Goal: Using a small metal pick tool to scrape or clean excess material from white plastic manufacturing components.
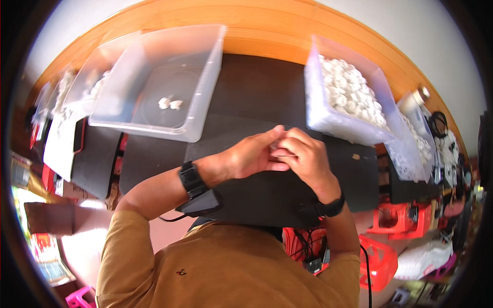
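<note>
Over the near middle of the black desk (246,102), left hand (254,154) and right hand (308,159) jointly pinch a small white piece (276,146), mostly hidden. Probably light and rigid; grip by its edges.

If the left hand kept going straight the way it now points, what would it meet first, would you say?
The left hand points toward the person's right and already touches the right hand, fingers closed around something small between them. So it would meet the right hand first.
</note>
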A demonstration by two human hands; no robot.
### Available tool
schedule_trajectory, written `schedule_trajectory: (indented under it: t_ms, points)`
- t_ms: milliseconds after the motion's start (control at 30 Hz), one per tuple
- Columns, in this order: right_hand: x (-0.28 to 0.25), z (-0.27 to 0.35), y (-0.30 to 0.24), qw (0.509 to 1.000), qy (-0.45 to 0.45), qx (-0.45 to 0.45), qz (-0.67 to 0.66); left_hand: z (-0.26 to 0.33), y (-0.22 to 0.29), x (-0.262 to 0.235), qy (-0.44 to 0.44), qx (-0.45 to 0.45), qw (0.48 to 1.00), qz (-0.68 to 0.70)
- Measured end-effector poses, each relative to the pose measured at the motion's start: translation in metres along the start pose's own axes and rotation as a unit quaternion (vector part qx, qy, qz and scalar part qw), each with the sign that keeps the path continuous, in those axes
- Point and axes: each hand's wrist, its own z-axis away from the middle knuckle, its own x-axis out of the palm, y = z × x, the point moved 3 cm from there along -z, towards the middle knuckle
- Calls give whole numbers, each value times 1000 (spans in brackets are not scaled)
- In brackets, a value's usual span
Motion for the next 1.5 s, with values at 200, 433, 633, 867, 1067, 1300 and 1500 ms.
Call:
schedule_trajectory:
  t_ms: [200,433,633,867,1067,1300,1500]
  points:
    - [-28,-28,7,997,8,44,-69,-3,20,-19,77,52,995,-32]
    - [3,-49,42,967,9,169,-190,-21,23,-39,99,145,976,-126]
    - [58,-32,53,954,31,193,-228,-23,36,-64,104,220,965,-99]
    - [68,-27,62,906,9,272,-325,-21,42,-60,72,212,967,-124]
    - [69,-29,66,867,1,295,-401,-18,42,-63,57,190,975,-99]
    - [60,-22,72,848,53,305,-431,-20,40,-68,132,175,963,-157]
    - [57,-20,73,826,79,305,-467,-18,43,-63,149,214,954,-148]
